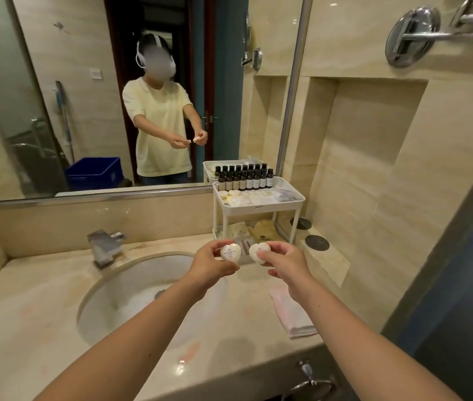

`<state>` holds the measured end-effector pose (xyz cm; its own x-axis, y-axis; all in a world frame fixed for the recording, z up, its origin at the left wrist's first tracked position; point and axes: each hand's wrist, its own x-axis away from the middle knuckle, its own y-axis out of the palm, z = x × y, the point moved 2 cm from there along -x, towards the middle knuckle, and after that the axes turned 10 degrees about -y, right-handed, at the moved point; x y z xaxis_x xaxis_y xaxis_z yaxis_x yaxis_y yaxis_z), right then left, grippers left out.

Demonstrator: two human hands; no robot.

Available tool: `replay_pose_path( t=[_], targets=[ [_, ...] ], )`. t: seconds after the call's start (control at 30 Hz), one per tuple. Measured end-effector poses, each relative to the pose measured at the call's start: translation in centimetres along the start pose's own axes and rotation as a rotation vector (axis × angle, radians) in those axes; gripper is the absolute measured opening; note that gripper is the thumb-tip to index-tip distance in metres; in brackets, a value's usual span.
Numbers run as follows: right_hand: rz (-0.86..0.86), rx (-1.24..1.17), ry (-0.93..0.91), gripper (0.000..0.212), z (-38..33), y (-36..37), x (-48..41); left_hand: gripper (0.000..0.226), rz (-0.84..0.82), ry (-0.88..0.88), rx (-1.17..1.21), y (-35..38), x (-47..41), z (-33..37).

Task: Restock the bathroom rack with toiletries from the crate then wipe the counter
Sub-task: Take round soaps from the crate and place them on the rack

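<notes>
Head view: left hand and right hand each pinch a heart-shaped soap. The rack at their twelve o'clock looks mostly stocked. The cloth lies unused at four o'clock, so wiping the counter remains.

A: What's in your hands?
B: A heart-shaped soap pinched in my left hand, a second soap in my right hand, held side by side, just apart, over the counter.
A: And ahead?
B: The rack right behind them, dark bottles lined along its top tray, packets on the lower shelf. Sink under my left arm, cloth beneath my right.
</notes>
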<state>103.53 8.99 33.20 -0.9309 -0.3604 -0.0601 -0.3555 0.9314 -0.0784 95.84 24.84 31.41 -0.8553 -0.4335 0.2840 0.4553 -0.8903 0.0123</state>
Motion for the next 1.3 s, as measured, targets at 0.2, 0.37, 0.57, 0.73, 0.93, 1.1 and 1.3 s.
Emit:
replay_pose_path(
  t=[0.2, 0.37, 0.57, 0.73, 0.93, 1.1, 1.3],
  targets=[
    [0.024, 0.008, 0.017, 0.021, 0.2, -1.1, -5.3, 0.052, -0.002, 0.002, -0.048, 1.3, -4.9, 1.7],
    [0.010, 0.017, 0.015, 0.024, -0.5, -1.3, -11.4, 0.057, -0.015, 0.005, -0.041, 1.7, -9.4, 4.5],
    [-0.062, 0.057, -0.022, 0.025, -1.7, -0.9, -20.4, 0.047, 0.052, 0.055, -0.032, 2.3, -16.1, 8.8],
    [-0.100, 0.130, -0.058, 0.020, -2.3, -0.8, -27.8, 0.040, 0.169, 0.077, -0.137, 3.1, -22.8, 11.5],
    [-0.142, 0.212, -0.057, 0.020, -1.4, -1.1, -34.8, 0.033, 0.261, 0.085, -0.347, 4.0, -30.4, 12.6],
    [-0.192, 0.367, -0.080, 0.024, -0.3, -0.8, -39.4, 0.027, 0.317, 0.085, -0.578, 4.9, -34.8, 12.7],
    [-0.236, 0.513, -0.108, 0.020, 1.0, -0.1, -42.4, 0.027, 0.352, 0.068, -0.756, 5.3, -36.6, 12.1]
  ],
)
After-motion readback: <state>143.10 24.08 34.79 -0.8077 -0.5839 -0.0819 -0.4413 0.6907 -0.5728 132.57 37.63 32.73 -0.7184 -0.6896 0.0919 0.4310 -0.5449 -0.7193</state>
